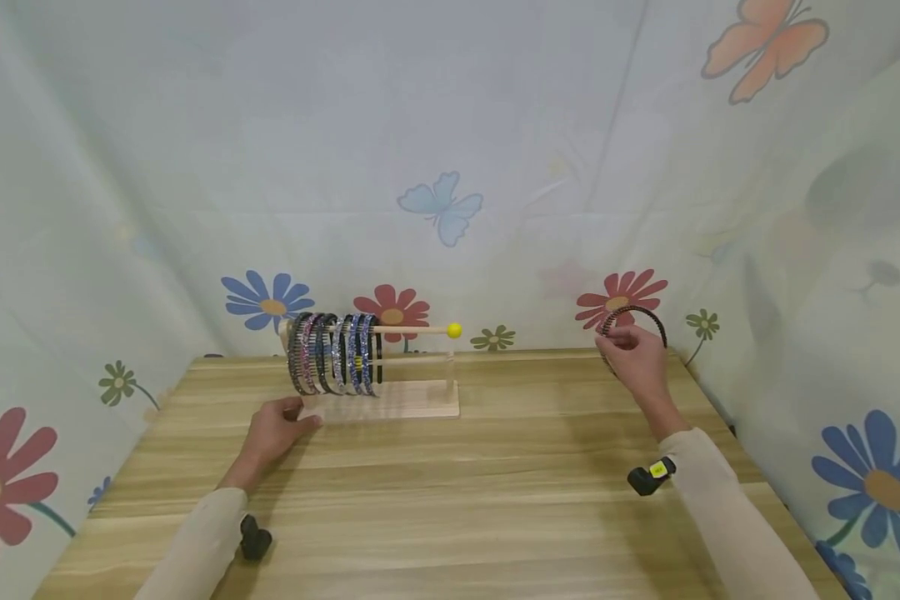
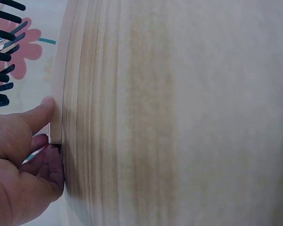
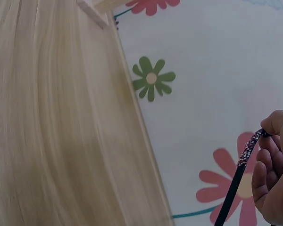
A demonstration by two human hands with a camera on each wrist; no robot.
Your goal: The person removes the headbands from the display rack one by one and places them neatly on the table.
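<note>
On the table's far side stands a wooden headband stand (image 1: pixel 420 402) with a yellow ball (image 1: pixel 454 331) at its upper rod's right end. Several glittery headbands (image 1: pixel 367 354) in blue, silver, pink and dark tones hang bunched on its left half. My left hand (image 1: pixel 270 433) grips the left end of the stand's base, thumb along the front edge, fingers curled at the end. Off to the right, my right hand (image 1: pixel 640 364) pinches a dark headband (image 1: pixel 633 307) raised above the table's back right corner. Sparkly stones cover part of this headband (image 3: pixel 247 150) in the right wrist view.
The wood-grain table (image 1: pixel 450 508) ends at a back edge close behind the stand. A pale cloth (image 1: pixel 435 108) printed with flowers and butterflies hangs behind and on both sides. Small black cameras (image 1: pixel 255 537) sit on both wrists.
</note>
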